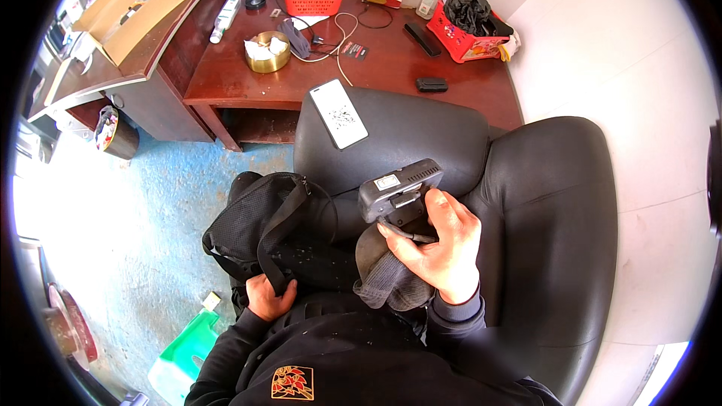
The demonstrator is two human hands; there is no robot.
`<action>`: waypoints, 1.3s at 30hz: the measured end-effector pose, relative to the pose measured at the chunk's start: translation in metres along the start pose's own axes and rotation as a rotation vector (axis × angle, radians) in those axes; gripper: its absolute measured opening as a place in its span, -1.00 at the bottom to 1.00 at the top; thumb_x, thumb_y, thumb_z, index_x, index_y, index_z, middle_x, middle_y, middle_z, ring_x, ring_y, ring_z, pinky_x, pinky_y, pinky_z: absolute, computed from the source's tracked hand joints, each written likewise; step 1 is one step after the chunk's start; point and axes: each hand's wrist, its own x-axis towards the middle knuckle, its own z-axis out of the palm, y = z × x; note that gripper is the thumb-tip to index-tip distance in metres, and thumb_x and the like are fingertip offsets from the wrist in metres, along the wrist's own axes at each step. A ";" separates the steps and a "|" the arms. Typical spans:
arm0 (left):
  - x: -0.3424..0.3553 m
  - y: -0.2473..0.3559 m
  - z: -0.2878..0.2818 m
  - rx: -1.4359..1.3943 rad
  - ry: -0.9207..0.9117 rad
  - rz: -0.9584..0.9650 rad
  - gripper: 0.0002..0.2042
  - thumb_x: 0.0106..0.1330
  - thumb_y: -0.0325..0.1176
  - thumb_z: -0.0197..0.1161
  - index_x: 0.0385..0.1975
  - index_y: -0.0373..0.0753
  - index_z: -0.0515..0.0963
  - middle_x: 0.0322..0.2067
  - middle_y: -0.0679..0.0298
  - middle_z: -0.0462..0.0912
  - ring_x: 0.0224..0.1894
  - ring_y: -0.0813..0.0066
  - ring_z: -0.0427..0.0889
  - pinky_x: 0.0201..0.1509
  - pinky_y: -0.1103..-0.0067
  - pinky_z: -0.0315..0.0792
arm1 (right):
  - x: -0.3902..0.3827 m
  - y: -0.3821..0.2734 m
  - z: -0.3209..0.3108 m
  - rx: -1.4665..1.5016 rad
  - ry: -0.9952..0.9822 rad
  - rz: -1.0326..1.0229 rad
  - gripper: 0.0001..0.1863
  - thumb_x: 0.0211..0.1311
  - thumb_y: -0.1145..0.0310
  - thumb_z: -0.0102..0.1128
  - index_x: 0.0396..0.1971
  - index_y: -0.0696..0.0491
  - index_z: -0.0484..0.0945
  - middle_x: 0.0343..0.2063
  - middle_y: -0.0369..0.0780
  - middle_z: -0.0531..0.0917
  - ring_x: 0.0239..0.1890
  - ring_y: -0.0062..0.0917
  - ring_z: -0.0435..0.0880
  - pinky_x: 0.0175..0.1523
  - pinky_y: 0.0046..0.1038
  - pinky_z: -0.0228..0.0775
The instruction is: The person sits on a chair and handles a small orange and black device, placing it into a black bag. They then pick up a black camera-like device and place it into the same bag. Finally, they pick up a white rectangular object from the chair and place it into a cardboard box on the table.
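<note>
In my right hand (444, 244) is a boxy black device (398, 186) with vent slots, a pale label and a short cable, gripped between thumb and fingers. Just below it, against my lap, lies a dark grey mesh cap (395, 278); whether it is joined to the device I cannot tell. My left hand (269, 298) rests low by my thigh, closed on the strap (274, 252) of a black mesh bag (244, 222), with most of its fingers hidden. A phone (338, 114) with a lit white screen lies on the black sofa (406, 116) armrest.
Beyond the sofa, a reddish-brown table (383, 68) carries a red basket (312, 4), a brass bowl (267, 53), cables and a second red basket (466, 41). A cardboard box (143, 11) sits on the desk at left. On the floor stand a bin (120, 139) and a green plastic stool-like object (180, 349).
</note>
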 end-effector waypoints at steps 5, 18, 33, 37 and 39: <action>-0.001 -0.001 0.000 0.001 -0.007 -0.003 -0.80 0.08 -0.40 0.48 -0.46 -0.28 0.55 -0.56 0.09 0.60 -0.56 -0.02 0.64 -0.49 0.27 0.48 | -0.001 -0.001 0.000 0.010 -0.008 0.006 -0.47 -0.17 0.31 0.71 -0.29 0.26 0.56 -0.57 -0.13 0.57 -0.61 -0.31 0.55 -0.43 -0.37 0.47; -0.004 -0.004 0.003 0.017 0.009 0.009 -0.78 0.08 -0.40 0.49 -0.49 -0.27 0.52 -0.59 0.09 0.57 -0.57 -0.01 0.62 -0.51 0.27 0.45 | -0.001 -0.002 0.003 0.019 -0.010 0.001 -0.46 -0.17 0.31 0.71 -0.26 0.25 0.55 -0.54 -0.11 0.60 -0.58 -0.25 0.60 -0.40 -0.36 0.51; -0.003 -0.004 0.003 0.020 0.012 0.022 -0.78 0.07 -0.40 0.49 -0.52 -0.27 0.51 -0.58 0.10 0.58 -0.58 -0.01 0.62 -0.52 0.28 0.45 | -0.003 -0.002 0.004 -0.009 -0.032 0.000 -0.43 -0.15 0.23 0.70 -0.23 0.20 0.55 -0.51 -0.12 0.63 -0.53 -0.21 0.65 -0.38 -0.29 0.56; 0.000 -0.001 0.002 0.023 0.009 0.017 -0.78 0.07 -0.39 0.48 -0.51 -0.26 0.51 -0.58 0.11 0.59 -0.58 0.01 0.62 -0.52 0.28 0.45 | -0.004 -0.002 0.004 -0.007 -0.051 0.020 -0.43 -0.15 0.23 0.70 -0.23 0.20 0.55 -0.50 -0.12 0.63 -0.53 -0.22 0.65 -0.37 -0.29 0.56; 0.000 -0.001 0.002 0.020 0.010 0.014 -0.78 0.08 -0.39 0.48 -0.51 -0.26 0.52 -0.58 0.11 0.59 -0.58 0.01 0.62 -0.52 0.29 0.46 | -0.004 -0.002 0.005 -0.003 -0.049 0.019 -0.43 -0.15 0.23 0.70 -0.22 0.20 0.55 -0.50 -0.12 0.64 -0.53 -0.22 0.65 -0.37 -0.29 0.56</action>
